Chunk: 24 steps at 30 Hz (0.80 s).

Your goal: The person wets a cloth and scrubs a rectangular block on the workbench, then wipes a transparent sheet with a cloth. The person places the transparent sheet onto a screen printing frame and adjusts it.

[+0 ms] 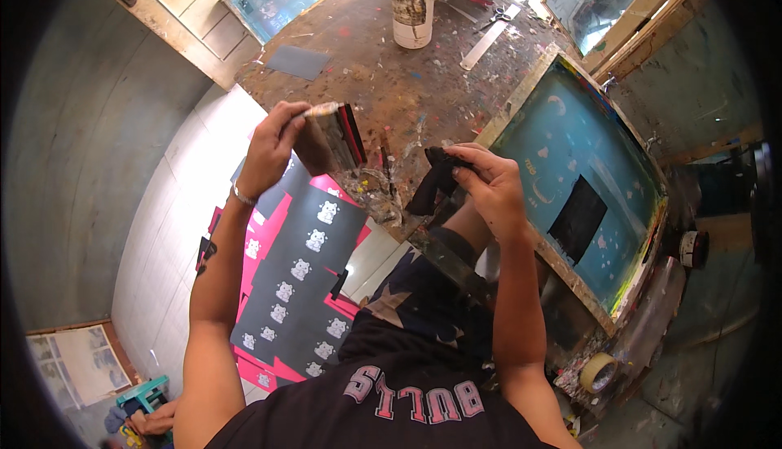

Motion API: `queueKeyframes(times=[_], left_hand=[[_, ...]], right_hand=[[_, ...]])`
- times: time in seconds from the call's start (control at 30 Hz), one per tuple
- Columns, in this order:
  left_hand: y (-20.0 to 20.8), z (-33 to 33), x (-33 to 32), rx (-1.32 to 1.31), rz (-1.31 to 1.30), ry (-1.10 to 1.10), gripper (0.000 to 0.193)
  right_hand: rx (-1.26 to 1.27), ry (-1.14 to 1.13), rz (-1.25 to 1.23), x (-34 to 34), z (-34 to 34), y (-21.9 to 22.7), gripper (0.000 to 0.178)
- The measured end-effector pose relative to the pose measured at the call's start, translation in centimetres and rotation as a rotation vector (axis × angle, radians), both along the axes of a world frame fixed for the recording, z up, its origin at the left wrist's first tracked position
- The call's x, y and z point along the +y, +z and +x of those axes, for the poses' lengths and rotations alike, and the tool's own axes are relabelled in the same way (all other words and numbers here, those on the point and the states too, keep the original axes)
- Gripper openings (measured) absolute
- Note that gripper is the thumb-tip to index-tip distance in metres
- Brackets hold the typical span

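My left hand (275, 141) is closed around one end of a screen-printing squeegee (326, 141), its wooden body smeared and its blade edge red and black. The squeegee is held up over the near edge of the stained table (358, 58). My right hand (494, 184) pinches a crumpled black cloth (436, 182), which hangs down from the fingers, apart from the squeegee. Right of that hand, a wooden-framed printing screen (599, 119) with blue-green mesh lies tilted, a black rectangle (579, 219) on its mesh.
A white bottle (412, 17), a metal ruler (489, 41), scissors (498, 17) and a grey sheet (298, 63) lie farther back. Dark sheets printed with white bears (305, 241) spread out below left. A tape roll (599, 373) sits lower right. Another person's hand (156, 420) shows lower left.
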<state>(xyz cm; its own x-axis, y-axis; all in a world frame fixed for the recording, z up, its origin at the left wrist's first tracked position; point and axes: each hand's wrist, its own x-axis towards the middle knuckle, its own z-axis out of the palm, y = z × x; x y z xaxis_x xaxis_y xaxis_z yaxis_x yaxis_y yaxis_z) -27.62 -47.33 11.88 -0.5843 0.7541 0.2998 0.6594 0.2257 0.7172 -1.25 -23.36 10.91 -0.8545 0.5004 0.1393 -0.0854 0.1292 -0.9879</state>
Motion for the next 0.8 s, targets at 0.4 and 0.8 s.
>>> queueKeyframes(times=[0.4, 0.8], left_hand=[[-10.3, -3.8, 5.3, -0.026, -0.279, 0.095, 0.027], [-12.6, 0.3, 6.0, 0.128, -0.248, 0.25, 0.045]], right_hand=[[-0.142, 0.094, 0.255, -0.5, -8.5, -4.8, 0.03], [-0.147, 0.039, 0.628, -1.8, -15.4, -8.0, 0.024]])
